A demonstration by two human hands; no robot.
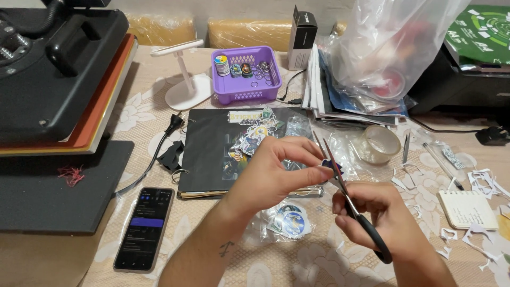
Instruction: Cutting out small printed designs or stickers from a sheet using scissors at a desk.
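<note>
Sticker [333, 166] pinched in left hand [271, 172] fingertips, between open blades of scissors [348, 199] gripped by right hand [380, 215].

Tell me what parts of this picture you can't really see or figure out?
All in the head view:
- Small sticker: mostly covered by the left hand fingers and scissors.
- Scissors' handle: wrapped by the right hand.
- Black album: partly behind the left hand.
- Notepad writing: too small.
- Heat press: cut off by the left edge.
</note>
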